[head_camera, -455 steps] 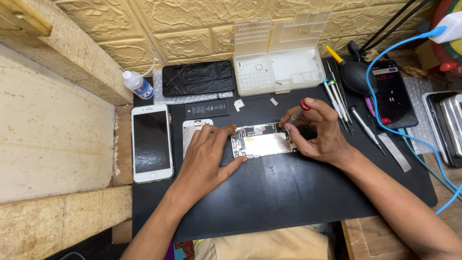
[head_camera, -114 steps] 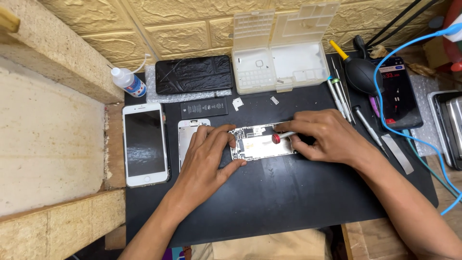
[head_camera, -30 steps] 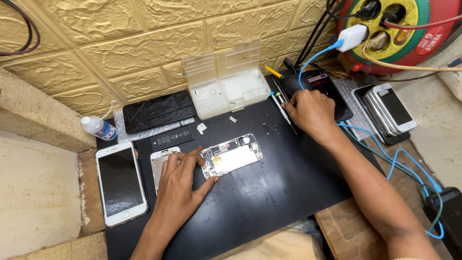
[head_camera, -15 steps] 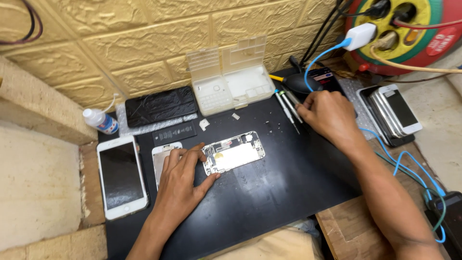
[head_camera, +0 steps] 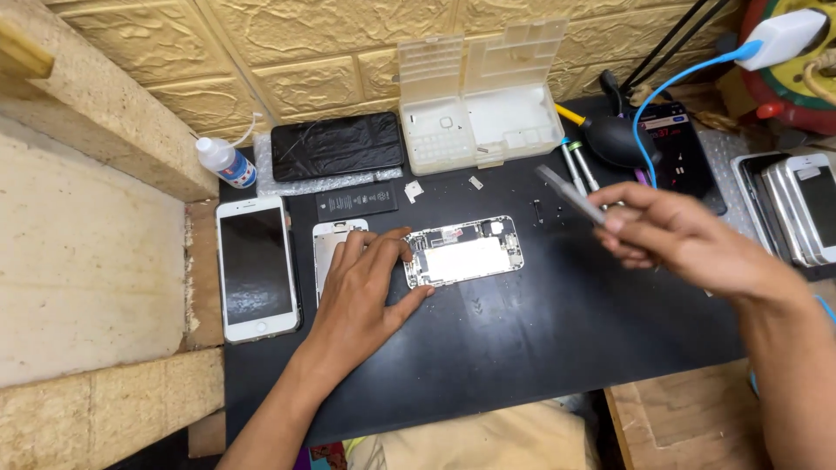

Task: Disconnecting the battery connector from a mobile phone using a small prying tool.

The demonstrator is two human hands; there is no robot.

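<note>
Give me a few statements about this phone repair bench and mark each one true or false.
1. The left hand rests against the opened phone body. True.
2. The right hand holds a red screwdriver. False: it holds a slim grey tool, probably tweezers.
3. A white phone lies face up left of the left hand. True.
4. The clear parts box is closed. False: its lid stands open.
5. The small squeeze bottle stands on the opened phone body. False: it lies at the mat's back left corner.

Bare black mat (head_camera: 522,339) lies open below the opened phone (head_camera: 463,252); tools (head_camera: 576,170) crowd its upper right
</note>
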